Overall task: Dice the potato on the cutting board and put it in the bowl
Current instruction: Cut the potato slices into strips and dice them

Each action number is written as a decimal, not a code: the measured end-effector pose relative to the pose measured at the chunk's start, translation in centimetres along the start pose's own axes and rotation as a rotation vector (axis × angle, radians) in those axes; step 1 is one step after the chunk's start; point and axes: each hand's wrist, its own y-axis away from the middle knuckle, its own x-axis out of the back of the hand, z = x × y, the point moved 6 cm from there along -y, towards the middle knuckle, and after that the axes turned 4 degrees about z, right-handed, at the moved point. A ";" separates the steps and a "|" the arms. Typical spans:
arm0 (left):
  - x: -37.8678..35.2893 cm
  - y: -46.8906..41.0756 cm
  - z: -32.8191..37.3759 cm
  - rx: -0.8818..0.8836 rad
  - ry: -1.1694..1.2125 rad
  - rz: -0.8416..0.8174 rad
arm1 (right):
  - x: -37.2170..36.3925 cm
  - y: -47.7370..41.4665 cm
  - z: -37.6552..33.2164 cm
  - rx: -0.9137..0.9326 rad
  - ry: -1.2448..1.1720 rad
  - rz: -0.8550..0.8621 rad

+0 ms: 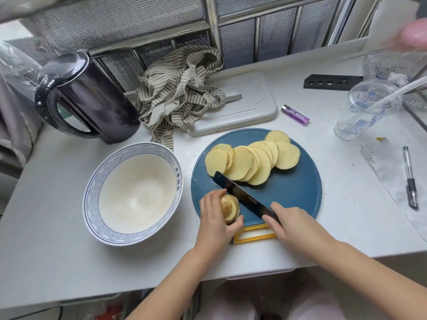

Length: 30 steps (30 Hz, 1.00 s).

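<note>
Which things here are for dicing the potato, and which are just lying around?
In use: round blue cutting board, yellow potato slices, potato end piece in left hand, black knife in right hand, blue-patterned white bowl.
Lying about: black electric kettle, striped cloth, grey rectangular board, purple lighter, clear plastic cup, black pen.

Two cutting boards: one round blue board (pixel 288 195) and one grey rectangular board (pixel 251 105). Roughly eight potato slices (pixel 242 163) lie fanned out, overlapping too much for an exact count, plus one potato end (pixel 228 209). One bowl (pixel 136 192), one knife (pixel 240 195), one kettle (pixel 92 95), one striped cloth (pixel 180 93), one lighter (pixel 295 115), one pen (pixel 410 179), one plastic cup (pixel 360 116) with one straw (pixel 392 95), and two hands — left hand (pixel 215 218), right hand (pixel 293 222).
</note>
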 end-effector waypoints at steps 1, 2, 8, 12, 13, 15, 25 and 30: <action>0.1 -0.1 -0.1 -0.007 -0.007 -0.007 | 0.0 0.0 0.0 -0.007 -0.004 -0.001; 0.2 -0.1 -0.1 -0.008 -0.015 -0.006 | 0.0 0.0 0.1 -0.015 -0.010 0.002; -0.2 -0.5 0.1 0.074 -0.046 0.092 | -0.1 0.0 0.1 -0.050 -0.018 0.002; -0.3 -1.0 -0.3 0.024 -0.011 -0.033 | -0.2 0.1 0.2 -0.069 -0.028 0.001; -0.2 -1.0 -0.3 -0.003 -0.001 -0.070 | -0.1 0.1 0.1 -0.073 -0.029 0.002; 0.1 -0.7 -0.3 -0.043 -0.005 -0.091 | 0.0 0.1 0.1 -0.082 -0.032 0.000; -0.1 -0.5 -0.4 -0.079 -0.004 -0.007 | -0.5 0.6 -0.2 -0.126 -0.007 0.041; 0.3 0.0 -0.8 -0.109 0.042 0.056 | -0.7 0.5 -1.1 -0.095 0.076 0.033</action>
